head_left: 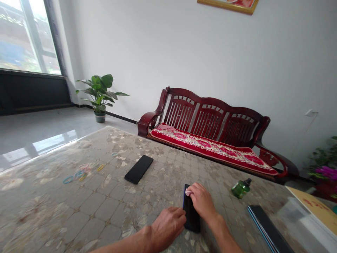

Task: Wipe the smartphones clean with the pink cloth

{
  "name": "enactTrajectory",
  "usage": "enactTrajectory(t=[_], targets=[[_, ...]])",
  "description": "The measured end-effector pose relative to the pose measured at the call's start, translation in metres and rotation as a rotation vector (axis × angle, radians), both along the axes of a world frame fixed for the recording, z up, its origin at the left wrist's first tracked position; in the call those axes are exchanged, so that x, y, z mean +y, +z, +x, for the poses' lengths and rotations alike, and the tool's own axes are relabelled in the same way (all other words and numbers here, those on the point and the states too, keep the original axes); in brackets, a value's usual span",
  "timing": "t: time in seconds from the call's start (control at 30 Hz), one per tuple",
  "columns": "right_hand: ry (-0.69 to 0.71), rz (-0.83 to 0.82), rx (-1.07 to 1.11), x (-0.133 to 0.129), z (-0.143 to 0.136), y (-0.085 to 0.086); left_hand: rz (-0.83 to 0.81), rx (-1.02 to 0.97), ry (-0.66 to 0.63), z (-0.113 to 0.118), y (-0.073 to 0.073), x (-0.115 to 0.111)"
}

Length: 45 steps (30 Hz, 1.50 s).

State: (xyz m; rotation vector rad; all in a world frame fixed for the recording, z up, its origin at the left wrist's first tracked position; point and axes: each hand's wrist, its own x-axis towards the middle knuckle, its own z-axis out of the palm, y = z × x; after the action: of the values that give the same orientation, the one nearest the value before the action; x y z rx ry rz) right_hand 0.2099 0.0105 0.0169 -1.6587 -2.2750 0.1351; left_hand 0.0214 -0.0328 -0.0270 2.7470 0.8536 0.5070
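Observation:
A dark smartphone (pixel 192 219) with a bluish edge lies flat on the patterned tablecloth (pixel 97 207). At its left side, the curled fingers of my left hand (pixel 170 223) grip the near part of its edge. My right hand (pixel 202 200) is over the far end of the screen. Pinched in its fingers is a small white wipe (pixel 188 192), pressed to the glass; most of it is hidden. Further left rests a second black smartphone (pixel 139 169), apart from both hands.
A green spray bottle (pixel 240 188) stands to the right, near a dark flat case (pixel 268 228) and a yellowish box (pixel 316 211). Several coloured hair ties (pixel 80 174) lie at the left. Past the table are a red wooden bench (pixel 210 116) and a potted plant (pixel 100 116).

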Motion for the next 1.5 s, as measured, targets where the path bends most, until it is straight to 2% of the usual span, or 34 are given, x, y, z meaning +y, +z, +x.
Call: enactTrajectory(t=[0.1,0.17,0.37,0.43,0.63,0.7,0.9,0.97,1.13,1.2,1.3,1.4,1.5], targets=[[0.069,-0.038,0.029,-0.015,-0.001,0.000,0.018,0.015,0.006,0.002,-0.001,0.001],[0.079,-0.047,0.030,-0.015,-0.001,0.001,0.039,0.009,0.010,0.004,-0.003,0.002],[-0.015,-0.007,-0.020,0.021,-0.007,0.006,0.058,0.034,0.009,0.005,-0.006,0.004],[-0.027,-0.006,-0.022,0.024,-0.009,0.005,0.063,0.029,0.010,0.005,-0.006,0.004],[0.093,-0.028,0.017,-0.012,-0.006,0.002,0.066,0.039,0.015,0.006,-0.009,0.004],[0.102,-0.035,0.014,-0.015,-0.002,0.004,0.069,0.045,0.019,0.007,-0.008,0.003],[-0.063,-0.026,-0.010,0.011,0.010,0.006,0.071,0.064,0.022,0.005,-0.005,0.002],[-0.058,-0.027,0.007,0.005,0.010,0.005,0.078,0.066,0.028,0.006,-0.006,0.002],[0.077,-0.049,0.077,-0.033,0.008,-0.001,0.109,0.043,0.054,0.009,-0.018,0.004],[0.105,-0.064,0.161,-0.038,0.011,-0.006,0.096,0.049,0.055,0.009,-0.019,0.004],[0.002,0.017,0.440,-0.027,0.019,-0.018,0.013,0.076,0.043,0.003,-0.009,0.003],[-0.138,0.136,0.684,-0.012,0.029,-0.034,-0.091,0.067,0.001,-0.006,0.013,0.003],[-0.224,0.147,0.809,-0.007,0.037,-0.046,-0.166,0.131,-0.004,-0.010,0.037,0.007]])
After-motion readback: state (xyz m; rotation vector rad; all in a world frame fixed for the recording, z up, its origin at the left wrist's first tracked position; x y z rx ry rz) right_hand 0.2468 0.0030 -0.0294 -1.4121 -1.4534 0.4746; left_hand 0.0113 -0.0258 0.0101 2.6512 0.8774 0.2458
